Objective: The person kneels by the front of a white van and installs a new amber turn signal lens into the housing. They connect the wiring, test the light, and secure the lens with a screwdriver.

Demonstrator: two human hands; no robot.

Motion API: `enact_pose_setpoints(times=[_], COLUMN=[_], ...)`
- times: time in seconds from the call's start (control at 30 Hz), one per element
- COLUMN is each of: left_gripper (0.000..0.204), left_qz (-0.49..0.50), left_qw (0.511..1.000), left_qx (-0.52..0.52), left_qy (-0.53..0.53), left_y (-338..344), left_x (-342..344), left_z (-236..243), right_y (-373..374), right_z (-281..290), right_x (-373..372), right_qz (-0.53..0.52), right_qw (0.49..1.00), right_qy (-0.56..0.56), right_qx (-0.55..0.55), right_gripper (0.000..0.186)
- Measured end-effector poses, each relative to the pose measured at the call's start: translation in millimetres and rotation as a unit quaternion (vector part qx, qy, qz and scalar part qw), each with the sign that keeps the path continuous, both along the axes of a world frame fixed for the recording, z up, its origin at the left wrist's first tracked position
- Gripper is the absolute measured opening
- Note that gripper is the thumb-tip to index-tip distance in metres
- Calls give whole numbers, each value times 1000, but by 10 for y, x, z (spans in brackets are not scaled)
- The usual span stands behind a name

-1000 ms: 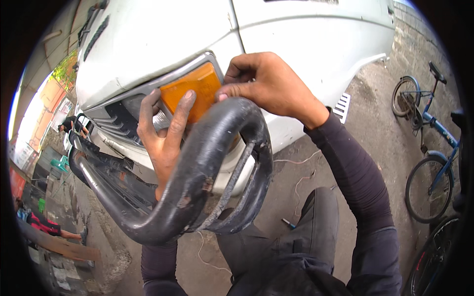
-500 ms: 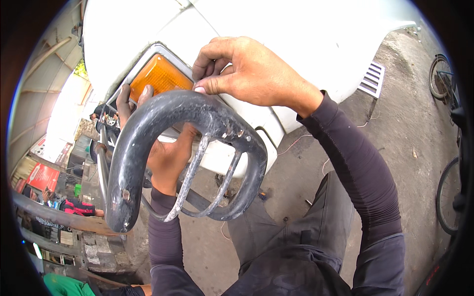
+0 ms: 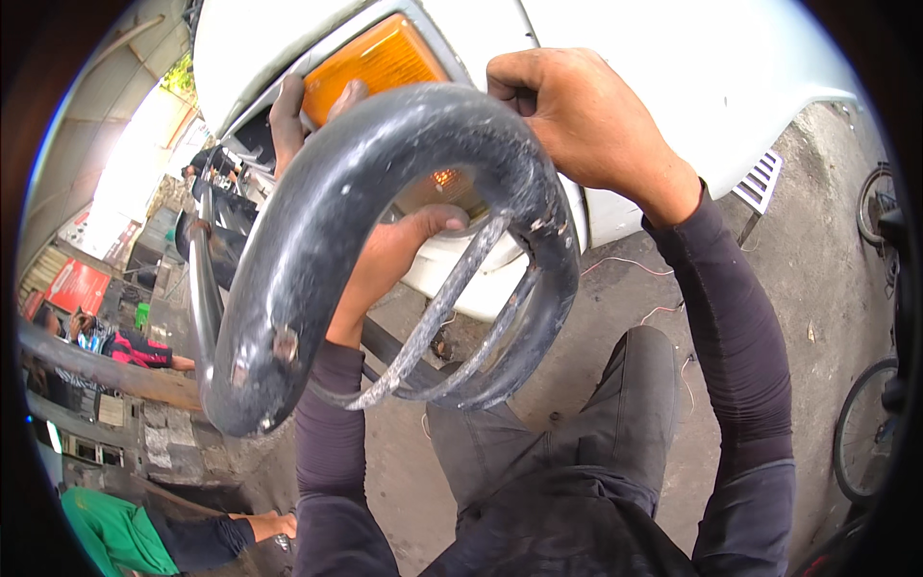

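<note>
A white vehicle body (image 3: 692, 77) fills the top, with an amber lamp (image 3: 385, 60) in a grey surround at its corner. In front of it curves a thick black guard bar (image 3: 298, 240), scuffed and chipped, with thinner worn rods across its loop. My left hand (image 3: 380, 264) reaches behind the bar and grips the lamp unit, fingertips against the amber lens and thumb at its lower side. The bar covers part of that hand. Beside the lamp's right edge, my right hand (image 3: 601, 120) has its fingers curled closed; the bar and the hand hide whatever is between them.
A white slotted metal stand (image 3: 760, 181) is at the right, near bicycle wheels (image 3: 868, 433). Pale wires (image 3: 630, 262) lie on the concrete ground. At left are a metal post (image 3: 204, 288), a red sign (image 3: 79, 286) and a person in green (image 3: 111, 529).
The lamp, bar and both hands appear higher and further right as the view shifts. My right hand's fingers have curled in more, and my left thumb shows more plainly inside the loop.
</note>
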State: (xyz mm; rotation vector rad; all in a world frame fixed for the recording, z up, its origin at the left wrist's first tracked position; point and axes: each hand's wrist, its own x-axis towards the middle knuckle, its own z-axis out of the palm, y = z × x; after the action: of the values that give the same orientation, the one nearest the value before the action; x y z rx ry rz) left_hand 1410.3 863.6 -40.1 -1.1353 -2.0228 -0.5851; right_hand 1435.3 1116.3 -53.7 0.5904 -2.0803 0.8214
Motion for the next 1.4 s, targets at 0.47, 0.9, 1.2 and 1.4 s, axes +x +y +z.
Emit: enact_pose_setpoints(times=[0.47,0.9,1.2,1.4], left_gripper=[81,87,88,86], left_qz=[-91,-40,-16,24], left_qw=[993,997,996,998], left_qx=[-21,-38,-49,-37], left_qy=[71,56,70,50], left_y=[85,9,15,-31], left_x=[46,18,134,163], left_z=[-14,5,-8,-95], right_y=[6,-56,66,-72], right_z=[-326,-294,-423,-324], right_x=[60,65,195,159], right_qz=[3,-4,-17,38], right_qw=[996,996,992,979], right_qy=[-44,-43,-97,-63], right_qx=[-76,-74,-84,-188], right_gripper=[29,26,28,22])
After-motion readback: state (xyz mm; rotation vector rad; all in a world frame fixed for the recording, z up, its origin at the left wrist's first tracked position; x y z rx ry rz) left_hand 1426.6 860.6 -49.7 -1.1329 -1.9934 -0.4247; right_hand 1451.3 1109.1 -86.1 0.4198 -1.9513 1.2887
